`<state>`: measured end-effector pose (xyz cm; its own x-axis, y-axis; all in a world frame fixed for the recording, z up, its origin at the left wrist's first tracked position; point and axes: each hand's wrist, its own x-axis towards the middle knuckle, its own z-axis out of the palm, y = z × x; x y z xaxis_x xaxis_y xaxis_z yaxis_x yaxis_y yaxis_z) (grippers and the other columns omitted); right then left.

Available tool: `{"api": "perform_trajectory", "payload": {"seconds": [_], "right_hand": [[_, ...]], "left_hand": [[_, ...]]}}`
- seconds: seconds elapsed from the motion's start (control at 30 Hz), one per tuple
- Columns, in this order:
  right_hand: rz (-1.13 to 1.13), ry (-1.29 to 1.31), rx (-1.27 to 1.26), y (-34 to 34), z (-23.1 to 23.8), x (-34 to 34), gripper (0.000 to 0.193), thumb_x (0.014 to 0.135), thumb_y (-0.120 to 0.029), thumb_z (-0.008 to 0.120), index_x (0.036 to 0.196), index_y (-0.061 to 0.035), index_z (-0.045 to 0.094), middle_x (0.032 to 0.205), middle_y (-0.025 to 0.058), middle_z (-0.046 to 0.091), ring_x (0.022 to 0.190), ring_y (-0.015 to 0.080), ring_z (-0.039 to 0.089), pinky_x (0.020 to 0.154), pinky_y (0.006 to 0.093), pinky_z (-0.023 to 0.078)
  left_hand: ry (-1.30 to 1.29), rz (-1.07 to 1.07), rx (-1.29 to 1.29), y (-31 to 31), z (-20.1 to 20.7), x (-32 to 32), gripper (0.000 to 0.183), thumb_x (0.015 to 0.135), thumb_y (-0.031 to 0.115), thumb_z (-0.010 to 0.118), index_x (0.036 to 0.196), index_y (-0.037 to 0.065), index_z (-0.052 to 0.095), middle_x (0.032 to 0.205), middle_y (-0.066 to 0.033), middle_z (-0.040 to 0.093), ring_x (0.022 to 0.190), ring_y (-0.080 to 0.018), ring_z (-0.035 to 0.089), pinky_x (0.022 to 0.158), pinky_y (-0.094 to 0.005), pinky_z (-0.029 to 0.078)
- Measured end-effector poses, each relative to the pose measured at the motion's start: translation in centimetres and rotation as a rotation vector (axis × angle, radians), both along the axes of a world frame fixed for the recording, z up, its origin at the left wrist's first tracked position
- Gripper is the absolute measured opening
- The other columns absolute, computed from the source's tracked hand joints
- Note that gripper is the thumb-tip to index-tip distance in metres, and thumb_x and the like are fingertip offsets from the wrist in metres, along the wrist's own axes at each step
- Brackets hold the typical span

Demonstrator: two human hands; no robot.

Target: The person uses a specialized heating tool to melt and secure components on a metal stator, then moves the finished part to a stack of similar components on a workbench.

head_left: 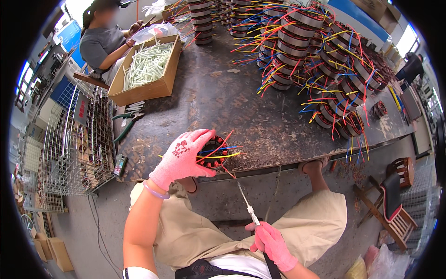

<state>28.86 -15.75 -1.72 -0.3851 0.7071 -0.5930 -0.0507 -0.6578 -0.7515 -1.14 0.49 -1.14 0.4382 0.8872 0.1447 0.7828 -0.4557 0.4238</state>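
Note:
My left hand, in a pink glove, is wrapped round a motor stator at the table's near edge. Red, blue and yellow lead wires stick out from the stator. Below the table edge, my right hand, also gloved in pink, closes on a slim rod-like tool with a white collar and a long thin metal shaft. Its tip points up toward a reddish wire hanging from the stator's lower side. Whether tip and wire touch is too small to tell.
Stacked stators with coloured leads crowd the table's right and far side. A cardboard box of white tubes stands at the left, with green-handled pliers nearby. Wire baskets flank the table; a co-worker sits beyond the box.

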Motion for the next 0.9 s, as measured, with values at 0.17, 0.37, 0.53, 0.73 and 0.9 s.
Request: {"api": "perform_trajectory", "payload": {"seconds": [0.17, 0.37, 0.53, 0.73, 0.9], "right_hand": [[-0.011, 0.03, -0.01, -0.2, -0.4, -0.1, 0.044, 0.105, -0.033, 0.041, 0.121, 0.0054, 0.056, 0.06, -0.0033, 0.042, 0.055, 0.0077, 0.044, 0.065, 0.027, 0.052], [-0.039, 0.058, -0.041, -0.6, -1.2, 0.2, 0.039, 0.106, -0.03, 0.042, 0.122, 0.0025, 0.057, 0.061, -0.0031, 0.042, 0.055, 0.0066, 0.042, 0.066, 0.028, 0.052], [-0.037, 0.045, -0.025, -0.4, -1.0, -0.1, 0.04, 0.106, -0.03, 0.041, 0.122, 0.0031, 0.057, 0.06, -0.004, 0.042, 0.054, 0.0056, 0.039, 0.064, 0.0269, 0.051], [-0.042, 0.079, -0.045, -0.6, -1.1, 0.3, 0.034, 0.105, -0.025, 0.045, 0.121, 0.0009, 0.059, 0.061, -0.0016, 0.043, 0.056, 0.0071, 0.043, 0.065, 0.0283, 0.052], [0.001, 0.038, -0.003, -0.3, -0.8, 0.0, 0.038, 0.106, -0.029, 0.042, 0.12, 0.0017, 0.059, 0.06, -0.0033, 0.042, 0.054, 0.0059, 0.039, 0.064, 0.0272, 0.051]], "left_hand": [[-0.015, 0.006, 0.04, 0.1, -0.2, 0.3, 0.098, 0.053, 0.032, 0.09, 0.138, 0.004, 0.049, 0.135, -0.016, 0.054, 0.124, -0.0359, 0.052, 0.106, -0.0431, 0.042], [-0.014, 0.0, 0.032, 0.1, 0.2, 0.4, 0.098, 0.054, 0.032, 0.09, 0.139, 0.005, 0.049, 0.136, -0.0163, 0.054, 0.125, -0.0358, 0.051, 0.107, -0.0434, 0.041], [-0.028, -0.006, 0.053, 0.2, -0.5, 0.2, 0.097, 0.054, 0.029, 0.089, 0.139, 0.004, 0.049, 0.136, -0.0167, 0.054, 0.125, -0.0366, 0.051, 0.107, -0.0435, 0.042], [-0.023, -0.012, 0.045, 0.2, -0.3, 0.4, 0.098, 0.053, 0.028, 0.089, 0.139, 0.005, 0.049, 0.135, -0.0169, 0.054, 0.124, -0.0369, 0.052, 0.107, -0.0434, 0.042], [-0.018, -0.014, 0.041, 0.1, -0.1, 0.4, 0.099, 0.053, 0.03, 0.09, 0.14, 0.005, 0.048, 0.137, -0.0166, 0.053, 0.124, -0.0375, 0.051, 0.107, -0.044, 0.041]]}}
